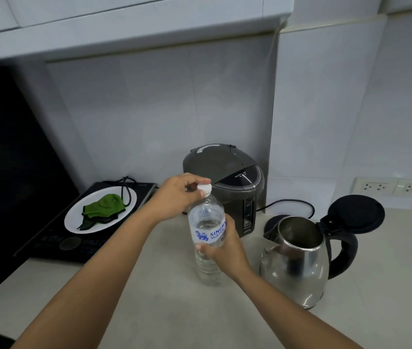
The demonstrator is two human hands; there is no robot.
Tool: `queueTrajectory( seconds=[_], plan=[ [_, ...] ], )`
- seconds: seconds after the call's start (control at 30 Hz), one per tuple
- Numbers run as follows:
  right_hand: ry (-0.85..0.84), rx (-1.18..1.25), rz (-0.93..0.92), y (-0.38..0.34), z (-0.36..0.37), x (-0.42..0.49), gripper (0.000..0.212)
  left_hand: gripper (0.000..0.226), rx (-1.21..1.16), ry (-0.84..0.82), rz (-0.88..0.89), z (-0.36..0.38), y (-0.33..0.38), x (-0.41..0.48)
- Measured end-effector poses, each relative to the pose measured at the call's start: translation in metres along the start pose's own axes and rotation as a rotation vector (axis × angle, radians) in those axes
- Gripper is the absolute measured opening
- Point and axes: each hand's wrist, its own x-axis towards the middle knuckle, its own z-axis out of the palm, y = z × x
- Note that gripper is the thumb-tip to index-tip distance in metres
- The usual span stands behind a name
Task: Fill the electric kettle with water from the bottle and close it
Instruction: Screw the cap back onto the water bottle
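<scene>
A clear plastic water bottle (206,222) with a blue-lettered label stands upright on the pale counter. My right hand (225,250) wraps around its middle from the right. My left hand (177,195) pinches the white cap (204,187) on top of the bottle with its fingertips. To the right stands a stainless steel electric kettle (293,263) with a black handle. Its black lid (355,214) is flipped up and back, and the inside looks empty.
A dark grey hot water dispenser (227,172) stands behind the bottle by the wall. A black induction hob (56,245) at left carries a white plate (74,222) with green cloth. Wall sockets (393,187) sit at the far right. A black cord (290,202) runs behind the kettle.
</scene>
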Motion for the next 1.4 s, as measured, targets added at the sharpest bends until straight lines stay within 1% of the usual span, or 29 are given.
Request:
queueTrajectory(
  seconds=[0.2, 0.3, 0.47, 0.6, 0.77, 0.87, 1.03, 1.07, 1.17, 1.2, 1.4],
  plan=[
    [-0.034, -0.014, -0.025, 0.001, -0.003, -0.001, 0.092, 0.031, 0.048, -0.07, -0.011, -0.012, -0.002, 0.002],
    [-0.03, -0.019, -0.025, 0.002, -0.004, -0.001, 0.091, 0.033, 0.037, -0.074, -0.014, -0.012, -0.005, 0.004],
    [-0.036, -0.035, -0.024, 0.0, -0.008, 0.0, 0.088, 0.03, -0.114, -0.065, -0.082, -0.008, -0.004, 0.008],
    [-0.035, -0.066, -0.019, -0.001, -0.009, -0.001, 0.083, 0.029, -0.199, -0.128, -0.091, -0.011, -0.007, 0.007],
    [-0.025, -0.101, -0.013, -0.001, -0.007, 0.0, 0.083, 0.033, -0.127, -0.241, -0.059, -0.02, 0.001, 0.005],
    [-0.016, -0.116, -0.008, 0.001, -0.007, 0.001, 0.085, 0.034, -0.096, -0.274, -0.052, -0.019, 0.003, 0.006],
    [-0.024, -0.117, -0.002, 0.0, -0.007, 0.0, 0.088, 0.033, -0.153, -0.239, -0.069, -0.012, 0.001, 0.005],
    [-0.024, -0.117, -0.002, 0.0, -0.007, 0.0, 0.088, 0.035, -0.13, -0.192, -0.058, -0.009, 0.0, 0.005],
    [-0.02, -0.116, 0.005, -0.001, -0.006, 0.0, 0.09, 0.032, 0.042, 0.043, -0.009, 0.0, -0.003, 0.008],
    [-0.019, -0.117, 0.009, -0.002, -0.006, 0.0, 0.091, 0.031, 0.073, 0.08, 0.005, 0.002, -0.004, 0.009],
    [-0.019, -0.114, 0.02, -0.004, -0.003, -0.001, 0.095, 0.021, 0.009, 0.015, 0.007, -0.002, -0.009, 0.009]
  ],
)
